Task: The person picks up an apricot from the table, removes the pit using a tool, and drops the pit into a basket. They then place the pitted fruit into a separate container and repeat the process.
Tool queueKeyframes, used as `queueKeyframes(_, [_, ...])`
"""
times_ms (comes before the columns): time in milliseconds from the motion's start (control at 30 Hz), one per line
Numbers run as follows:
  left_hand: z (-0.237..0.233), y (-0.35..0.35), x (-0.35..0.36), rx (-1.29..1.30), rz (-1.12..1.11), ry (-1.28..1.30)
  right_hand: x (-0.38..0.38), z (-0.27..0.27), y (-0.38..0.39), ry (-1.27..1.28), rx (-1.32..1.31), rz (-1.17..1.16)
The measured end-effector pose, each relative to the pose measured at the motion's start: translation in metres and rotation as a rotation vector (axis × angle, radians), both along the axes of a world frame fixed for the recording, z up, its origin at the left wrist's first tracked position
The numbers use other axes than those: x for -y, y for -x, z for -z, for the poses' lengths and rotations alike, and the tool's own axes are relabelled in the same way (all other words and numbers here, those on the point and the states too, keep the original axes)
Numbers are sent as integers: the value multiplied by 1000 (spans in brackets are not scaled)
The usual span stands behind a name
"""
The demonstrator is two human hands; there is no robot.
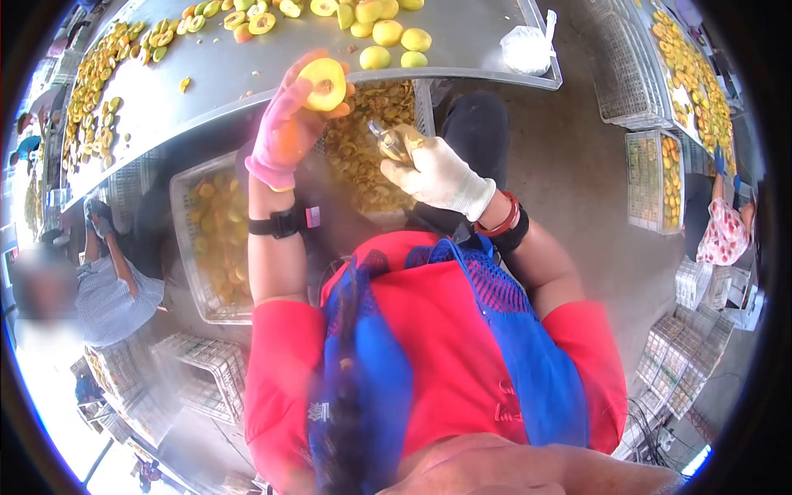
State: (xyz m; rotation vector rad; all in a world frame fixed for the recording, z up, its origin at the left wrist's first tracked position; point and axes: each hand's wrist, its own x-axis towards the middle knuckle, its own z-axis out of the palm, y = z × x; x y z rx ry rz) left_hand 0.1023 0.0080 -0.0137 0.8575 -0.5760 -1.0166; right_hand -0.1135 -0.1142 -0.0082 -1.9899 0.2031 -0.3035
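Observation:
My left hand (290,124), in a pink glove, holds a halved yellow fruit (323,84) near the table's front edge, its cut face and brown centre showing. My right hand (425,167), in a white glove with a stained palm, is closed round a small metal-tipped tool (386,139), a little to the right of the fruit and lower. Under both hands sits a crate (367,157) full of fruit pieces. Whole yellow fruits (388,33) and cut halves (262,23) lie on the metal table (462,49).
A white plastic bag (525,49) rests at the table's right corner. At the left stands a crate of fruit (183,247). Stacked crates (623,70) and a second fruit-covered table (689,78) are at the right. Other people (124,289) sit on both sides.

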Motion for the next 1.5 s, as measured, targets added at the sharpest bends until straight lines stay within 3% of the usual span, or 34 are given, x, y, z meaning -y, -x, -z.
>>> queueKeyframes(267, [-21,62,-14,62,-229,-80,-13,4,-1,336,206,-49])
queueKeyframes(367, [-20,78,-14,122,-292,-25,-27,-27,4,-608,-223,83])
queueKeyframes(433, [-13,87,-13,102,-307,87,-34,-26,3,-778,-108,129])
queueKeyframes(467, [-13,90,-13,217,-316,52,-36,-25,1,-862,-50,152])
queueKeyframes(533, [-14,96,-14,448,-335,-21,-33,-21,-2,-774,16,218])
queueKeyframes(600, [-14,87,-20,428,-208,-125,-25,-19,-6,-663,111,269])
queueKeyframes(667, [-26,85,-25,362,-130,-294,-13,-13,-10,-306,235,341])
queueKeyframes(733, [-32,88,-24,237,-216,-272,-5,-6,-15,109,427,356])
queueKeyframes(867, [-27,89,-15,168,-436,-144,-30,-16,5,-392,129,272])
queueKeyframes(1000, [-23,90,-15,149,-495,-30,-38,8,3,9,293,152])
queueKeyframes(1100, [-22,96,-12,164,-489,21,-40,5,0,-176,119,163])
queueKeyframes(1167, [-22,97,-11,234,-453,24,-40,5,-2,-136,171,153])
queueKeyframes(1367, [-35,103,-8,-60,-348,84,-40,3,-2,-333,74,165])
queueKeyframes(1500, [-35,105,-7,70,-428,-10,-40,6,-2,-325,70,157])
